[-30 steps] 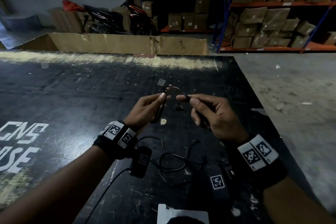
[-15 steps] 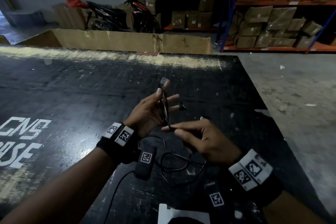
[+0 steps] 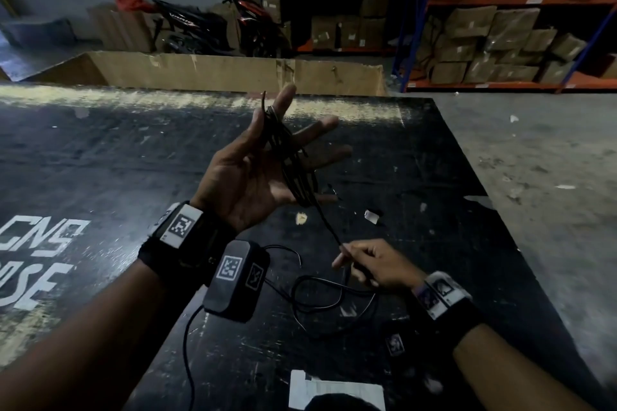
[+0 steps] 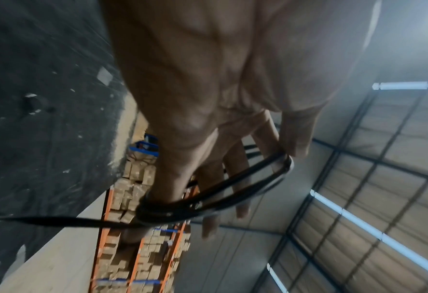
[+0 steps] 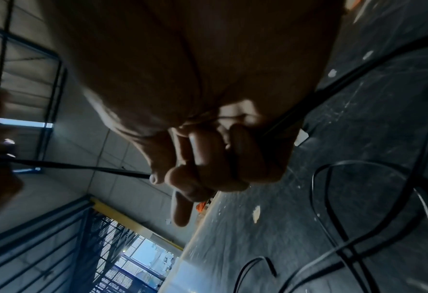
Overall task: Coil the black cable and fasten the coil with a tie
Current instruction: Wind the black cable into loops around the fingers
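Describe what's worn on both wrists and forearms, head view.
Forearms bare, no sleeves. Each wrist has a black strap with white square-code tags; right strap likewise. A black box camera with a white code marker hangs under the left wrist, thin black lead trailing from it.

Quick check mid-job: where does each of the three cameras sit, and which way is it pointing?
Head: worn on the head, looking forward and down at the black table; both forearms, left hand, right hand.
Left wrist: looks along the left hand up toward the ceiling; black cable looped over its fingers.
Right wrist: looks along the right hand, which pinches the cable.
All share the cable.
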### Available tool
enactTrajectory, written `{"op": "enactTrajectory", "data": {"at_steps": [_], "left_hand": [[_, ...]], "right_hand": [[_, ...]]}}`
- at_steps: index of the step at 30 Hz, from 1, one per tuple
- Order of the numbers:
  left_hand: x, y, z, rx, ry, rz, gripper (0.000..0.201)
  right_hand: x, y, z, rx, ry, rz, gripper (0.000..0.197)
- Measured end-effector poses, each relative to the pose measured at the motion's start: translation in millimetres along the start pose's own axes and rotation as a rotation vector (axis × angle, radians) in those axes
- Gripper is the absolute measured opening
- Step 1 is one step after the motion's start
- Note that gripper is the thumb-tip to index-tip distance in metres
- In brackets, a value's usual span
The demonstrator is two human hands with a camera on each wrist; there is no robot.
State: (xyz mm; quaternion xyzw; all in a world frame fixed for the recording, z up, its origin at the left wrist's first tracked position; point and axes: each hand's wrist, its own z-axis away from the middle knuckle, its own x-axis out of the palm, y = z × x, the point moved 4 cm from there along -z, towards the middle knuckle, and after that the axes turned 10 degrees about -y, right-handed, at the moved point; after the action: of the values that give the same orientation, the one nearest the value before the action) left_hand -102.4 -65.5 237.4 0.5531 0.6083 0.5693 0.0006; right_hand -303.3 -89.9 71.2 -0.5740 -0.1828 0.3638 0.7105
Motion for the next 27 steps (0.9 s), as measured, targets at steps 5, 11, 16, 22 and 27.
{"op": "enactTrajectory", "data": {"at_steps": [5,11,16,22,27], "left_hand": [[18,-33,3,-0.223,-0.119,-0.032,0.048],[-2,-74,17,-0.439,0.056,-0.156,0.049],[-18,-81,24,-0.484,0.214,-0.235,0.045],[-33,-78,21,-0.415,0.425,-0.375,0.040],[-40,-52,12,-0.207,0.452,-0.292,0.049]], "right_hand": [[-40,-38,-14,-0.085,0.264,0.192,0.030],[-57,-126,7,-0.354,0.395,0.381,0.021],[-41,-152,23,-0.419,0.358,0.546,0.025],[-16,-155,42,-0.463,0.357,0.593,0.013],[16,-124,47,-0.468,0.228,0.327,0.029]]}}
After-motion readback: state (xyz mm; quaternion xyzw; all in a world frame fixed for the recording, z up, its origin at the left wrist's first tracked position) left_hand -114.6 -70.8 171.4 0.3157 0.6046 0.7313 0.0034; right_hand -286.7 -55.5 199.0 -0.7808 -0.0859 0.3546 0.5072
